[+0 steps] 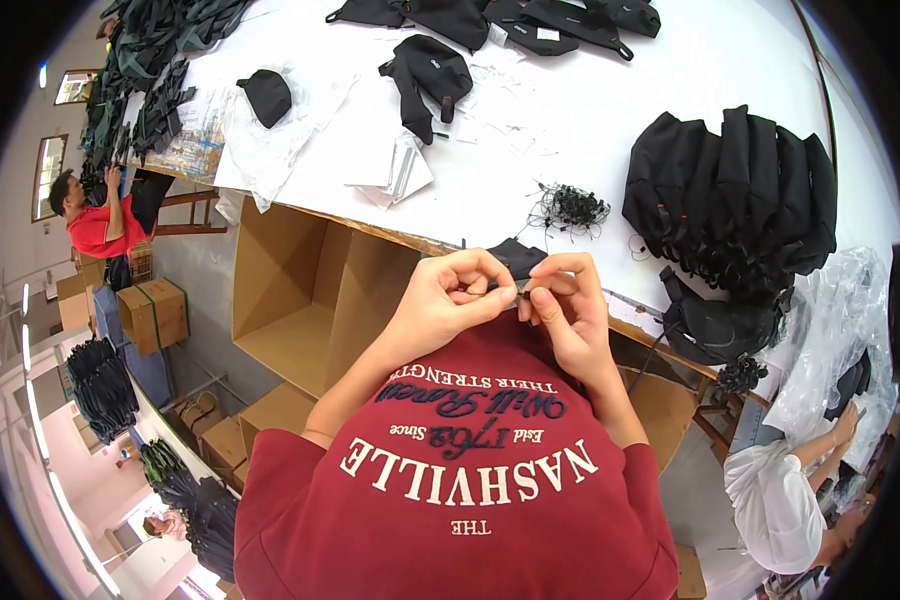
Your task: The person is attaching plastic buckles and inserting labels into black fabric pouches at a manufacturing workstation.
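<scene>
My left hand (462, 290) and my right hand (572, 310) meet at the table's near edge, in front of my chest. Thumbs and forefingers of both are pinched together around something small and dark, too small to name. Just beyond the fingertips lies a black fabric bag (516, 256), partly covered by my hands. To its right a tangled heap of thin black cords (574, 208) rests on the white table (530, 170). A stack of white cards (398, 172) lies beyond my left hand.
Black bags stand packed in a row (730, 195) at the right; a single black bag (435, 75) lies ahead. Clear plastic sheeting (830, 320) hangs near a person in white (778, 500). Open cardboard boxes (300, 300) sit under the table. A person in red (105, 228) works far left.
</scene>
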The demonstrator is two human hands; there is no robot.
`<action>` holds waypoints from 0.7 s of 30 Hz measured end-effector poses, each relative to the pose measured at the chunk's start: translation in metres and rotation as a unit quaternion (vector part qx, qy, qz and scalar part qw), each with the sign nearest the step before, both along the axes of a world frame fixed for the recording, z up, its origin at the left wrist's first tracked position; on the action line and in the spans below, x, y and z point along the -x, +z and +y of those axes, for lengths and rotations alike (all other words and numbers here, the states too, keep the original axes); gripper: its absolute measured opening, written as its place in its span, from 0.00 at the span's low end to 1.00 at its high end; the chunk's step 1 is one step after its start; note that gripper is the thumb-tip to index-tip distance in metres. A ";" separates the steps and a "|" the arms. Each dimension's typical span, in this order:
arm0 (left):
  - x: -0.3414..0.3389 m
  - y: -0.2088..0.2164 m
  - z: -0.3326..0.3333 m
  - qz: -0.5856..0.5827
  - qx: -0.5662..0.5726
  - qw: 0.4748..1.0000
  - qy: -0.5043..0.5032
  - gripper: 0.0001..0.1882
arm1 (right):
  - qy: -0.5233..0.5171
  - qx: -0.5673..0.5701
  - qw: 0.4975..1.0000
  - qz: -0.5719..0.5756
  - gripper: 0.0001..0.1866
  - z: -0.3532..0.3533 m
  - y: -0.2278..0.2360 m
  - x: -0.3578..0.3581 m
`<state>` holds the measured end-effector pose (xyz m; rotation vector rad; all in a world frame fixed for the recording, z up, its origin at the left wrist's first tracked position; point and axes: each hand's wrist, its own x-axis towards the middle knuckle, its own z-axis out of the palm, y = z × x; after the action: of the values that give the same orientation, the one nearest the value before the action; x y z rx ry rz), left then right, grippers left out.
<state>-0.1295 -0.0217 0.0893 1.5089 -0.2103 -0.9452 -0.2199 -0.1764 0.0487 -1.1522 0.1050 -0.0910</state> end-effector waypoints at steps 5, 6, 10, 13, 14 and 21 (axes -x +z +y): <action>0.000 0.003 0.000 -0.008 -0.008 1.000 -0.029 0.03 | 0.007 0.063 0.998 -0.003 0.08 -0.002 0.001 0.000; -0.001 0.005 -0.001 -0.005 -0.017 0.999 -0.038 0.02 | 0.002 0.085 0.996 -0.003 0.09 -0.001 0.002 0.000; -0.002 -0.004 0.000 -0.081 -0.066 0.993 -0.064 0.03 | -0.027 0.181 0.983 -0.009 0.08 -0.001 -0.002 -0.001; -0.006 -0.047 -0.006 -0.136 -0.024 0.990 0.018 0.08 | -0.059 0.057 0.996 0.047 0.07 -0.006 -0.013 -0.006; -0.008 -0.068 0.001 -0.138 -0.025 0.990 0.015 0.08 | -0.089 0.030 0.995 0.041 0.07 -0.006 -0.019 -0.008; -0.012 -0.118 0.006 -0.091 -0.095 0.980 -0.150 0.17 | -0.131 -0.040 0.988 0.065 0.05 -0.019 -0.040 -0.009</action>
<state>-0.1178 -0.0152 -0.0282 1.7748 -0.5035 -1.0873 -0.2107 -0.1954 0.0088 -1.0583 0.3732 -0.2424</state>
